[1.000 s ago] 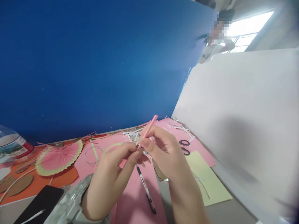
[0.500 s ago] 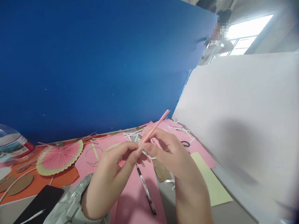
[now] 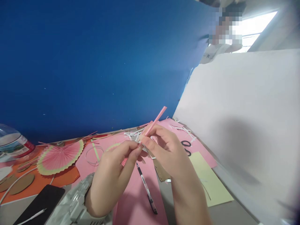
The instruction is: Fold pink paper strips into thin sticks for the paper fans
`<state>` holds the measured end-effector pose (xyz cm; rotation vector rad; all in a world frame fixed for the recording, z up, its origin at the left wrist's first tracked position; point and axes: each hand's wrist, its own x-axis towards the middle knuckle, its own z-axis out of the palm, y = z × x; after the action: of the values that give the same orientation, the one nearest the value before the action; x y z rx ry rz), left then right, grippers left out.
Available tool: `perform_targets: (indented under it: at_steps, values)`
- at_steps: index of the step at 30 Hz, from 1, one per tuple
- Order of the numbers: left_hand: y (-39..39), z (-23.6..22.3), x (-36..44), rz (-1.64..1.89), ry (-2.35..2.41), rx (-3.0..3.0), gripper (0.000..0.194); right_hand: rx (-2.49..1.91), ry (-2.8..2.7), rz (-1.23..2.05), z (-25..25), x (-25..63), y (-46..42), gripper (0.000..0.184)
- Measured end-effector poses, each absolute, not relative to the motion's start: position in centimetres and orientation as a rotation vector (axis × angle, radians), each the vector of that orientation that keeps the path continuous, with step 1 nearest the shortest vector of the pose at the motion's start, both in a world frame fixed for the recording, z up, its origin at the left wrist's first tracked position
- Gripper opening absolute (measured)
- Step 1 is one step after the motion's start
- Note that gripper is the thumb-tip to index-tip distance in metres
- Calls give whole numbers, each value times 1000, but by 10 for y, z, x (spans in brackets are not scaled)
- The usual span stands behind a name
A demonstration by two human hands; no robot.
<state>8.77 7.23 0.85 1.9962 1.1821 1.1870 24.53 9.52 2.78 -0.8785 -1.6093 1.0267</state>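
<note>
Pink strip: the narrow pink strip [image 3: 156,120] is near the centre of the frame, slanting, its free end pointing to the upper right in front of the blue panel [image 3: 105,65].
Left hand: coming from the lower left, the left hand [image 3: 114,168] pinches the strip's lower end between thumb and forefinger.
Right hand: coming from the lower right, the right hand [image 3: 165,151] grips the strip just above, between thumb and fingers.
Below the hands: a black-capped pen [image 3: 146,189] lies tilted on a pink sheet [image 3: 131,206], lower centre.
Right of the hands: black scissor handles [image 3: 187,146] show beside a pale yellow sheet [image 3: 217,190], lower right.
Left side: a pleated pink fan [image 3: 62,157] with a yellow border lies over an orange sheet [image 3: 67,177]; a bottle [image 3: 16,147] is at the left edge.
Lower left corner: a white cable end [image 3: 36,215] crosses a black flat device [image 3: 44,201].
Upper right: another person [image 3: 214,53] is partly visible behind the white panel [image 3: 246,87].
</note>
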Motion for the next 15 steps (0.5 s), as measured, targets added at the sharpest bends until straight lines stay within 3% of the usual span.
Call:
perform_targets:
  at_steps: [8,15]
  values:
    - [73,10,85,1212,1114,1904,12,-680,-1491,1180,26,241,96,17]
    - [72,13,82,1204,1173,1969,13,-855,-1653,1106,27,243,95,16]
